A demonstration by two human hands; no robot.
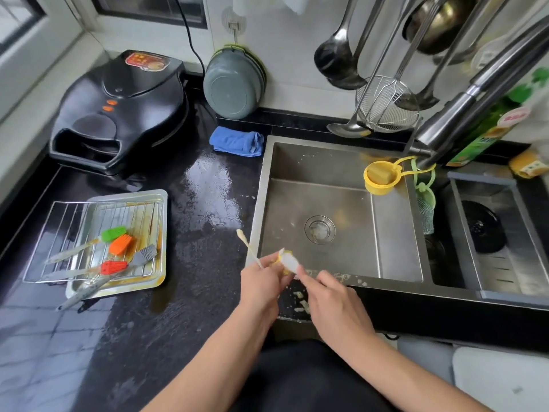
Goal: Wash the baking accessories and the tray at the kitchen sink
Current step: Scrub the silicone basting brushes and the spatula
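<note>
A black speckled countertop [166, 307], wet and glossy near the sink, carries a black electric griddle [121, 111], a folded blue cloth [236, 141] and a metal baking tray [118, 288] — crumbs [300, 303] litter its front edge.

Both forearms are bare to the frame's edge, with no sleeves showing. The left hand [261, 288] and right hand [335, 304] wear no gloves or rings. A dark garment [300, 379] covers the torso.

Two hands: the left hand [261, 282] and the right hand [335, 301]. One tray [162, 200], one wire rack [59, 212]. Four brushes lie on the rack: green [113, 233], orange [120, 243], grey [147, 252], red [113, 267]. One more brush [248, 248] in hand. One blue cloth [236, 141]. One sink [395, 233].
</note>
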